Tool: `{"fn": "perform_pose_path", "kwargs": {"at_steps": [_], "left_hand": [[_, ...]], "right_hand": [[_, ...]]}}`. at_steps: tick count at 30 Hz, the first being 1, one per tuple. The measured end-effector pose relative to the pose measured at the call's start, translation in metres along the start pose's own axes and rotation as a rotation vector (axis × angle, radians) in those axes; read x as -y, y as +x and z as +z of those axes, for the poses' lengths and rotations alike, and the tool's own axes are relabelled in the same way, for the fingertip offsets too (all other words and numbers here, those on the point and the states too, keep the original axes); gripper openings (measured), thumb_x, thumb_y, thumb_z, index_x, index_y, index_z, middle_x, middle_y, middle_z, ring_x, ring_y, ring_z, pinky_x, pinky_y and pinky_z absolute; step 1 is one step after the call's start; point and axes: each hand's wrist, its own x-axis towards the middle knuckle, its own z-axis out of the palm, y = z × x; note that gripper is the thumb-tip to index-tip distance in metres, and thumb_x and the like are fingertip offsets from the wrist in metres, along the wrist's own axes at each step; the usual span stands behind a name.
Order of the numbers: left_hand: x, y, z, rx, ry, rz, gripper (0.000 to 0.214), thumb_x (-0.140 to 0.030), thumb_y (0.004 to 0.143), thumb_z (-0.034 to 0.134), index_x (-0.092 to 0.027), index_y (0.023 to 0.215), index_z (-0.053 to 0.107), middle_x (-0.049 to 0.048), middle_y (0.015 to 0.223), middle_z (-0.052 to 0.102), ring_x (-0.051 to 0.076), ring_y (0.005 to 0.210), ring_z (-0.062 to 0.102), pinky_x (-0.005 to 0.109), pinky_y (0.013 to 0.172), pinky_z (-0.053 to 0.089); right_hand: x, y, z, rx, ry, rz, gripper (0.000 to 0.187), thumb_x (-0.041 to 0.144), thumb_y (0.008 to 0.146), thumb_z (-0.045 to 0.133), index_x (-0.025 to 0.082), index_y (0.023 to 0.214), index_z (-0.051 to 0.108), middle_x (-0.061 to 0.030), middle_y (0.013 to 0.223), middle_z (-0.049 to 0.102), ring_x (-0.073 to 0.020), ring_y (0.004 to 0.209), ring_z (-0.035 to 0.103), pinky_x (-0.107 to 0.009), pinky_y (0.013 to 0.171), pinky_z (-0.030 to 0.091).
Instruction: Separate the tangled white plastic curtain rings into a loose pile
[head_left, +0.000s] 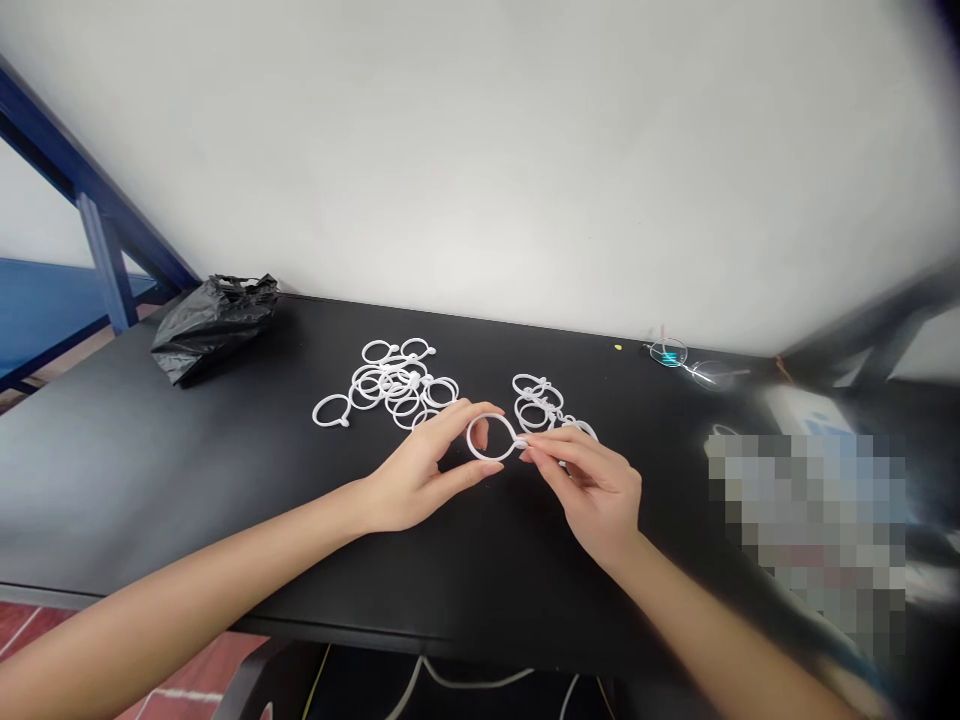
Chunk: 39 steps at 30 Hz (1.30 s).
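My left hand [416,475] and my right hand [589,495] meet above the black tabletop [187,480], both holding one white plastic snap ring [491,437]. The left thumb and fingers grip its left side, and the right fingertips pinch its knobbed clasp. Behind my left hand lies a tangled heap of similar rings [394,385], with one loose ring [331,410] at its left. A smaller linked cluster [536,402] sits just behind my right hand, its front partly hidden by the fingers.
A crumpled black plastic bag [214,325] lies at the back left of the table, and glasses [675,358] lie at the back right near a tiny yellow item [618,347]. A pixelated blur covers the right side. Cables hang below the front edge.
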Motion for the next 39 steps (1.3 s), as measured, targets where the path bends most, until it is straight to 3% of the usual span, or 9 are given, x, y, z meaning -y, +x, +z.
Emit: {"fn": "perform_pose_path", "kwargs": {"at_steps": [14, 27, 31, 34, 39], "left_hand": [[0.001, -0.001, 0.001, -0.004, 0.004, 0.047, 0.036, -0.025, 0.098, 0.055, -0.024, 0.132, 0.046, 0.0017, 0.091, 0.053, 0.016, 0.086, 0.053, 0.033, 0.087, 0.045], [0.001, 0.000, 0.000, -0.014, 0.066, 0.057, 0.035, -0.028, 0.097, 0.055, -0.021, 0.131, 0.047, 0.0023, 0.089, 0.056, 0.017, 0.085, 0.056, 0.034, 0.085, 0.048], [0.003, 0.004, -0.009, -0.070, 0.233, 0.193, 0.038, -0.028, 0.092, 0.064, -0.020, 0.125, 0.049, 0.0017, 0.086, 0.059, 0.017, 0.081, 0.055, 0.032, 0.080, 0.048], [0.011, 0.008, -0.018, -0.142, 0.449, 0.312, 0.036, -0.025, 0.088, 0.067, -0.018, 0.120, 0.051, 0.0036, 0.091, 0.062, 0.018, 0.083, 0.057, 0.034, 0.081, 0.046], [0.026, 0.010, -0.028, -0.081, 0.750, 0.254, 0.027, -0.028, 0.089, 0.061, -0.017, 0.112, 0.052, 0.0108, 0.109, 0.064, 0.025, 0.099, 0.058, 0.042, 0.090, 0.043]], "right_hand": [[0.007, -0.005, 0.001, -0.024, -0.043, 0.019, 0.025, 0.004, 0.088, 0.063, 0.024, 0.097, 0.076, -0.0038, 0.087, 0.074, -0.0161, 0.072, 0.071, -0.026, 0.053, 0.054], [0.005, -0.003, 0.004, -0.023, -0.056, -0.009, 0.025, 0.006, 0.089, 0.062, 0.025, 0.097, 0.075, -0.0040, 0.088, 0.075, -0.0179, 0.073, 0.071, -0.032, 0.064, 0.059], [0.001, 0.003, -0.001, -0.024, -0.150, -0.140, 0.031, 0.001, 0.086, 0.062, 0.026, 0.102, 0.073, -0.0051, 0.095, 0.075, -0.0206, 0.084, 0.071, -0.036, 0.071, 0.059], [-0.007, 0.011, -0.009, -0.078, -0.289, -0.138, 0.024, 0.006, 0.087, 0.063, 0.024, 0.100, 0.074, -0.0063, 0.095, 0.075, -0.0234, 0.091, 0.069, -0.042, 0.081, 0.058], [-0.025, 0.017, -0.020, 0.065, -0.512, -0.016, 0.012, 0.017, 0.086, 0.066, 0.024, 0.093, 0.074, -0.0048, 0.090, 0.077, -0.0279, 0.098, 0.066, -0.048, 0.087, 0.056]]}}
